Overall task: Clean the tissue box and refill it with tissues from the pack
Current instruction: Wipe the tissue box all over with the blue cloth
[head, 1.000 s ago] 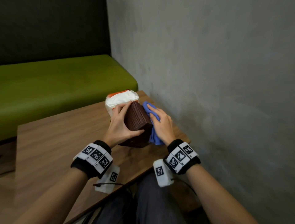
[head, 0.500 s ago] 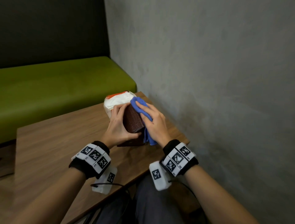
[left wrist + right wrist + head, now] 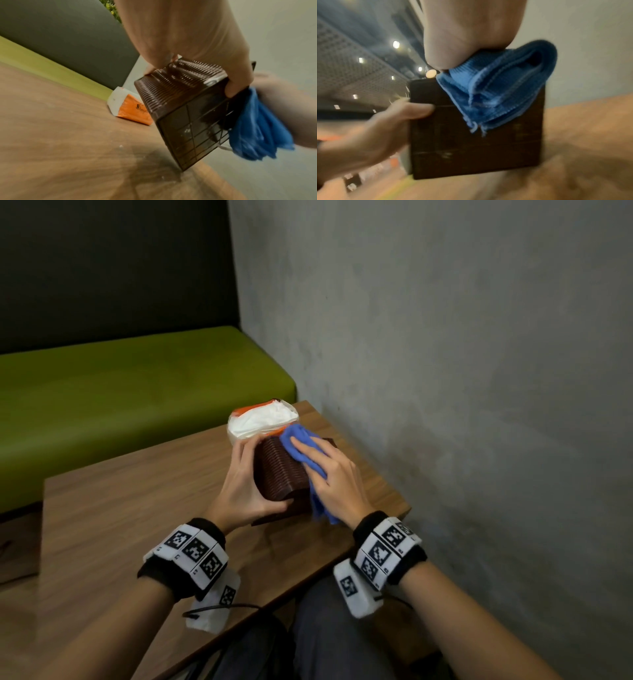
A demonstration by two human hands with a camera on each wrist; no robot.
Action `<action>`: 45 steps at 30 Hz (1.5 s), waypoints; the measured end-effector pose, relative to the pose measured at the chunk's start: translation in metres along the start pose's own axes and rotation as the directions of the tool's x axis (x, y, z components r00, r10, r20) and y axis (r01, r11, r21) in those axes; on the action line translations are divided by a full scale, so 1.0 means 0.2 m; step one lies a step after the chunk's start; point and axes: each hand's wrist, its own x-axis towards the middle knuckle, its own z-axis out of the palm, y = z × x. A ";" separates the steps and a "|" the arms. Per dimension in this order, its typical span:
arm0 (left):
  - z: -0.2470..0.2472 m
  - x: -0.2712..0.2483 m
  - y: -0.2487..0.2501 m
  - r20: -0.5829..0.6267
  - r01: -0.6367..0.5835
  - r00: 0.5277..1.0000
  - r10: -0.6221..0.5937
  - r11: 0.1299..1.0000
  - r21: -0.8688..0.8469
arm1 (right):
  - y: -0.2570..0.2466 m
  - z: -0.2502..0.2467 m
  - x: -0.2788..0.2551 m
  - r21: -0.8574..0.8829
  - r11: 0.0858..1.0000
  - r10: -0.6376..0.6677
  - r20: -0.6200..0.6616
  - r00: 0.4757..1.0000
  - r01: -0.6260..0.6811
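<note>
A dark brown ribbed tissue box [image 3: 279, 474] stands tilted on the wooden table [image 3: 137, 508], near its right edge. My left hand [image 3: 245, 477] grips the box from the left, thumb on the near end face [image 3: 471, 148]. My right hand [image 3: 337, 477] lies with fairly straight fingers on a folded blue cloth [image 3: 301, 440] and presses it onto the box's upper right side. The cloth [image 3: 496, 88] hangs down below the palm. Right behind the box sits the orange and white tissue pack [image 3: 262, 417], open on top, which also shows low in the left wrist view [image 3: 130, 106].
A grey concrete wall [image 3: 445, 371] runs close along the table's right side. A green bench seat [image 3: 120, 392] with a dark backrest stands behind the table. Bare wood [image 3: 120, 525] stretches left of the box. My knees are under the near edge.
My right hand has slid the blue cloth from the box's right side up over its top towards the far end. The left hand keeps its grip on the box.
</note>
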 end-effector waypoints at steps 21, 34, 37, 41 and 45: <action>0.11 0.12 0.02 0.281 0.228 0.890 -0.360 0.883 0.410 | -0.03 0.03 0.01 -0.387 0.909 0.220 0.125 0.967 -0.157; 0.09 0.02 -0.01 0.186 0.067 0.975 -0.118 0.963 0.260 | 0.02 -0.02 -0.05 -0.554 0.831 -0.005 0.092 0.996 0.056; 0.10 0.03 0.02 0.191 0.092 0.971 -0.145 0.961 0.260 | 0.04 -0.06 0.00 -0.522 0.843 0.140 -0.021 0.990 -0.130; 0.15 0.05 0.05 0.199 0.087 0.970 -0.137 0.967 0.238 | -0.06 0.06 0.00 -0.545 0.833 0.125 0.020 0.992 -0.094; 0.14 0.03 0.02 0.197 0.049 0.975 -0.099 0.968 0.246 | -0.02 0.03 -0.06 -0.555 0.832 0.049 0.025 0.999 -0.027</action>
